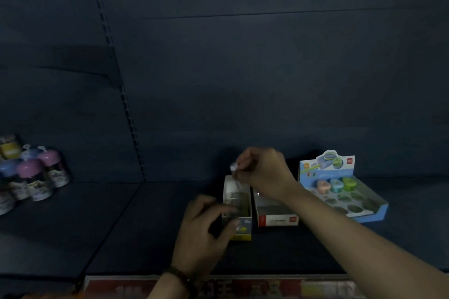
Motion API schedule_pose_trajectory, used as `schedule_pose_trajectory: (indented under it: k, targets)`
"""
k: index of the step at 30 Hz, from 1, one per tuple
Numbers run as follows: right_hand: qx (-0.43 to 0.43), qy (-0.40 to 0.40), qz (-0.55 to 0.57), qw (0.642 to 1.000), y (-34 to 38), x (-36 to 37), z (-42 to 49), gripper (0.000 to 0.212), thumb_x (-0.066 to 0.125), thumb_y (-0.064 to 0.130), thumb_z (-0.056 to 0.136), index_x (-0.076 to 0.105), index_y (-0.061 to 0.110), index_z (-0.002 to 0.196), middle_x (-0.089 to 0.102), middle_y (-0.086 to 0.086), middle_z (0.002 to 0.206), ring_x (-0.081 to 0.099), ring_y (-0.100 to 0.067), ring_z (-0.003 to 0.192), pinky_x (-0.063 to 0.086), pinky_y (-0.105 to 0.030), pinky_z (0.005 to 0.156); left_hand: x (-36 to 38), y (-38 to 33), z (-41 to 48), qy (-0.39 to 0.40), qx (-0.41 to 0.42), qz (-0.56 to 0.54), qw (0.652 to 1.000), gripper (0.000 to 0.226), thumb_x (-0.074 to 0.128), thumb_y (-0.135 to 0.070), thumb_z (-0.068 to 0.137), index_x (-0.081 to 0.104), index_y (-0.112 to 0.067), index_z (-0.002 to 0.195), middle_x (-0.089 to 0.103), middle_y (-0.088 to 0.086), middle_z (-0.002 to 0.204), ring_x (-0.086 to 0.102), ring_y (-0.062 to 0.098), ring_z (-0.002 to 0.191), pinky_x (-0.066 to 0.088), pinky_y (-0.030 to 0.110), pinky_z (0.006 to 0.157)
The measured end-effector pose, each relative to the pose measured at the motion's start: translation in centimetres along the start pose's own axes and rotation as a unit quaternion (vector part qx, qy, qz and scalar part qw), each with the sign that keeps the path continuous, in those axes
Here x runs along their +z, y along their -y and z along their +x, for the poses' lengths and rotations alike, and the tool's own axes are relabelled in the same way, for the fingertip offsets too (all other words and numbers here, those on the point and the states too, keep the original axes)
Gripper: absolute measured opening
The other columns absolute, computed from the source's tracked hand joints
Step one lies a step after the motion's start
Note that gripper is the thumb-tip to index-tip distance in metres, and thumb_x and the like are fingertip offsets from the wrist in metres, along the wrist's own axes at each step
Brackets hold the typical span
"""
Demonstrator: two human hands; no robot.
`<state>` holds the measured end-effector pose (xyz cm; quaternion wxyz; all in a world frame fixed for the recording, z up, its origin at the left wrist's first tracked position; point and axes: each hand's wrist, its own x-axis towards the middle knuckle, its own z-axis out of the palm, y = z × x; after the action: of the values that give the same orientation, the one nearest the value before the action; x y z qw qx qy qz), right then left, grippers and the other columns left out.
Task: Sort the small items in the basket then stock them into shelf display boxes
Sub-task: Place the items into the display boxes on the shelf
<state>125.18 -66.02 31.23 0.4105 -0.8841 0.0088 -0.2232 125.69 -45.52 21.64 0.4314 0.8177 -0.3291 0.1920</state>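
Right of the red-edged box [278, 220], a blue tray [373, 216]; jars [36, 177] far left.

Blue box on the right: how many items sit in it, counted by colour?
Peach item: 1
Blue item: 1
Green item: 1
Total: 3
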Motion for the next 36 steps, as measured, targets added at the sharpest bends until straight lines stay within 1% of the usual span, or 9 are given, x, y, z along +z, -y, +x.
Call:
schedule_pose_trajectory:
  k: [4, 8, 16, 22, 25, 27, 31, 33, 36]
  targets:
    - [-0.028, 0.115, -0.186, 0.975, -0.8, 1.5, 1.9, 0.019, 0.083, 0.028, 0.083, 0.066, 0.035, 0.087, 0.071, 0.016, 0.088, 0.068, -0.005, 0.084, 0.06, -0.031, 0.077, 0.1, 0.6, -0.9, 0.034, -0.034, -0.052, 0.997, 0.02, 0.079, -0.03, 0.091, 0.077, -0.046, 0.103, 0.052, -0.021, 0.11, 0.061, 0.006, 0.104, 0.049, 0.016, 0.085]
    - [0.004, 0.169, -0.32, 0.932, -1.3, 3.1, 2.9, 0.015, 0.076, 0.027, 0.085, 0.069, 0.031, 0.098, 0.07, 0.005, 0.102, 0.069, -0.02, 0.096, 0.058, -0.037, 0.081, 0.2, 0.8, -0.8, 0.039, -0.045, -0.097, 0.994, 0.028, 0.076, -0.015, 0.095, 0.079, -0.043, 0.101, 0.055, -0.019, 0.105, 0.063, 0.008, 0.098, 0.046, 0.011, 0.08]
    - [0.07, 0.301, -0.275, 0.91, -2.5, 3.8, 4.1, 0.01, 0.072, 0.027, 0.097, 0.079, 0.023, 0.102, 0.078, 0.003, 0.099, 0.075, -0.016, 0.087, 0.064, -0.044, 0.087, 0.7, 1.4, -1.0, 0.032, -0.025, -0.119, 0.992, 0.034, 0.074, -0.008, 0.095, 0.079, -0.039, 0.108, 0.057, -0.011, 0.107, 0.064, 0.015, 0.1, 0.052, 0.021, 0.082]
    - [0.111, 0.318, -0.179, 0.924, -2.7, 2.9, 4.1, 0.016, 0.064, 0.018, 0.103, 0.074, 0.019, 0.115, 0.072, -0.003, 0.118, 0.074, -0.027, 0.104, 0.063, -0.044, 0.092, 0.9, 2.0, -1.1, 0.027, 0.003, -0.105, 0.994, 0.036, 0.075, -0.007, 0.094, 0.078, -0.039, 0.112, 0.057, -0.01, 0.108, 0.064, 0.017, 0.098, 0.054, 0.025, 0.079]
    - [0.081, 0.244, -0.156, 0.954, -2.5, 1.4, 3.1, 0.034, 0.056, 0.003, 0.099, 0.074, 0.022, 0.122, 0.072, 0.004, 0.124, 0.07, -0.016, 0.112, 0.057, -0.029, 0.097, 0.8, 1.8, -1.2, 0.006, 0.026, -0.079, 0.997, 0.031, 0.076, -0.009, 0.094, 0.078, -0.034, 0.112, 0.056, -0.011, 0.108, 0.063, 0.013, 0.095, 0.053, 0.023, 0.076]
    - [0.044, 0.149, -0.131, 0.979, -1.9, -0.3, 1.3, 0.044, 0.055, -0.005, 0.09, 0.077, 0.025, 0.112, 0.076, 0.011, 0.109, 0.069, -0.006, 0.106, 0.052, -0.019, 0.091, 0.6, 0.7, -1.2, -0.035, 0.043, -0.056, 0.997, 0.018, 0.073, -0.013, 0.096, 0.077, -0.027, 0.107, 0.055, -0.015, 0.104, 0.061, 0.005, 0.087, 0.047, 0.015, 0.073]
    - [0.036, 0.004, -0.085, 0.996, -1.7, -4.9, -6.1, 0.023, 0.062, 0.017, 0.088, 0.078, 0.032, 0.096, 0.077, 0.017, 0.089, 0.07, 0.002, 0.083, 0.052, -0.017, 0.075, 1.6, -3.9, -1.6, -0.089, 0.182, -0.091, 0.975, 0.013, 0.067, 0.0, 0.091, 0.069, -0.013, 0.09, 0.062, -0.001, 0.091, 0.059, 0.01, 0.085, 0.047, 0.022, 0.075]
    - [0.072, -0.026, -0.086, 0.993, -2.9, -7.5, -11.7, 0.017, 0.067, 0.018, 0.092, 0.078, 0.031, 0.095, 0.072, 0.022, 0.083, 0.067, 0.009, 0.073, 0.049, -0.013, 0.068, 3.7, -6.5, -2.9, -0.045, 0.242, -0.145, 0.958, 0.011, 0.064, -0.001, 0.091, 0.067, -0.011, 0.089, 0.062, 0.004, 0.087, 0.059, 0.015, 0.083, 0.049, 0.026, 0.072]
    - [0.155, -0.105, -0.151, 0.971, -6.4, -10.9, -21.5, 0.017, 0.073, 0.014, 0.092, 0.079, 0.029, 0.096, 0.063, 0.037, 0.076, 0.061, 0.019, 0.075, 0.039, -0.001, 0.072, 9.0, -9.9, -5.8, 0.106, 0.289, -0.232, 0.923, 0.01, 0.064, -0.001, 0.092, 0.067, -0.007, 0.085, 0.059, 0.004, 0.088, 0.058, 0.019, 0.079, 0.049, 0.029, 0.07]
